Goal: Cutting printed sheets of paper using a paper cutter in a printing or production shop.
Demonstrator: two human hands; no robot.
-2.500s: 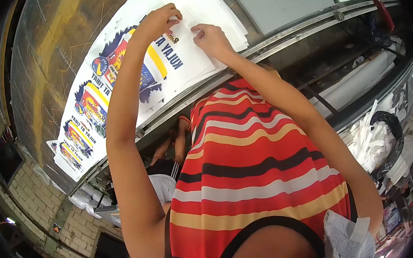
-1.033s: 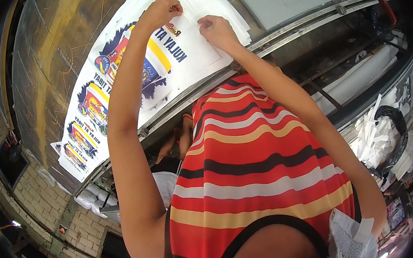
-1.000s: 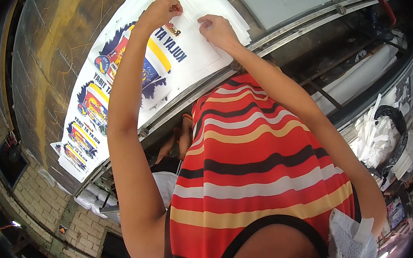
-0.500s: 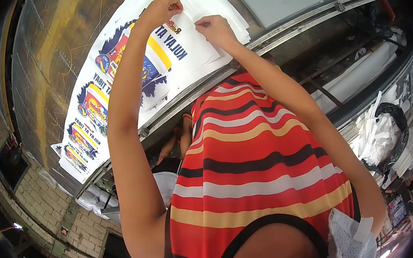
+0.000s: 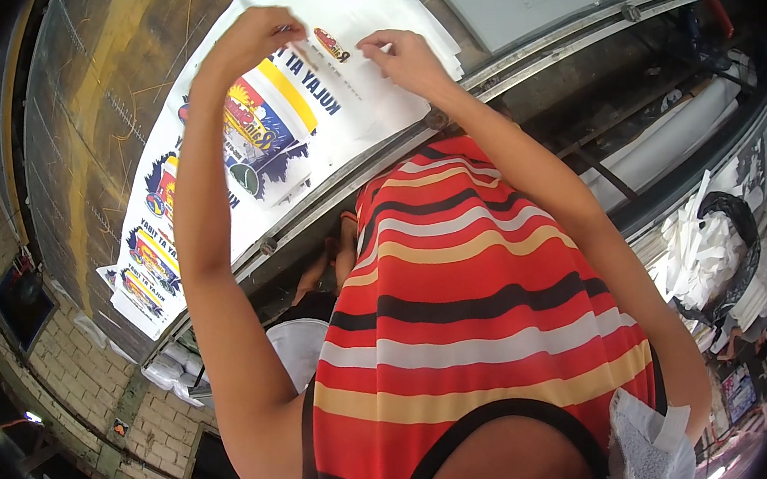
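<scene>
A long white printed sheet (image 5: 239,152) with colourful blue, yellow and red graphics lies on a worn brown table (image 5: 91,128). My left hand (image 5: 254,35) is raised over its white upper part, fingers pinched together on the sheet's edge. My right hand (image 5: 404,57) is a little to the right, its fingertips also pinching the white paper. A small red and yellow logo (image 5: 330,43) sits between the two hands. My red, black and yellow striped top fills the lower middle of the view.
A metal rail (image 5: 549,42) runs along the table's near edge. Below it lies a white roll (image 5: 667,142). A black bin (image 5: 731,246) full of white paper scraps stands at the right. A brick wall (image 5: 56,359) is at the left.
My left hand has slid slightly left and down along the sheet. My right hand stays nearly in place on the white paper.
</scene>
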